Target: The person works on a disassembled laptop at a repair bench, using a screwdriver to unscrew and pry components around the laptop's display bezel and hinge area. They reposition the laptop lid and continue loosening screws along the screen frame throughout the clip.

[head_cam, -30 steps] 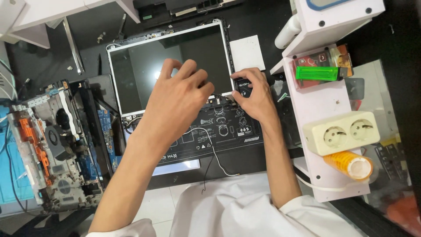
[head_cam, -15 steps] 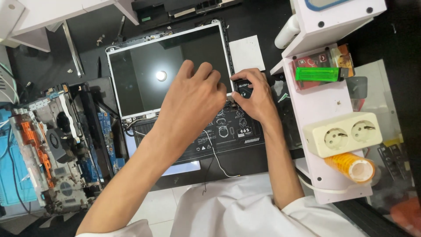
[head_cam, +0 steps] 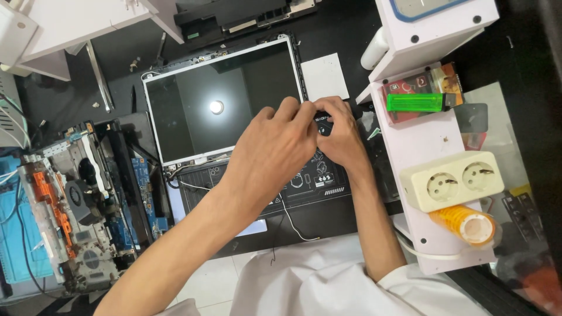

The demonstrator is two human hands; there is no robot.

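- Left hand (head_cam: 275, 149) and right hand (head_cam: 341, 136) meet at right lower corner of bare, metal-framed laptop screen panel (head_cam: 225, 102) on black desk (head_cam: 351, 29).
- Fingers (head_cam: 304, 114) curled together, apparently pinching a small black part (head_cam: 324, 124); grip partly hidden.
- Opened laptop chassis (head_cam: 70, 199) lies left.

Both hands (head_cam: 310, 137) at laptop screen (head_cam: 222, 102) corner

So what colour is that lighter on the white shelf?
Bright green lighter, clearest in the head view.

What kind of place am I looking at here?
Most likely an electronics repair bench. A bare laptop screen panel lies loose on the black worktop, an opened laptop chassis with fan and circuit boards exposed sits beside it, and both hands, left hand and right hand, work at the panel's corner.
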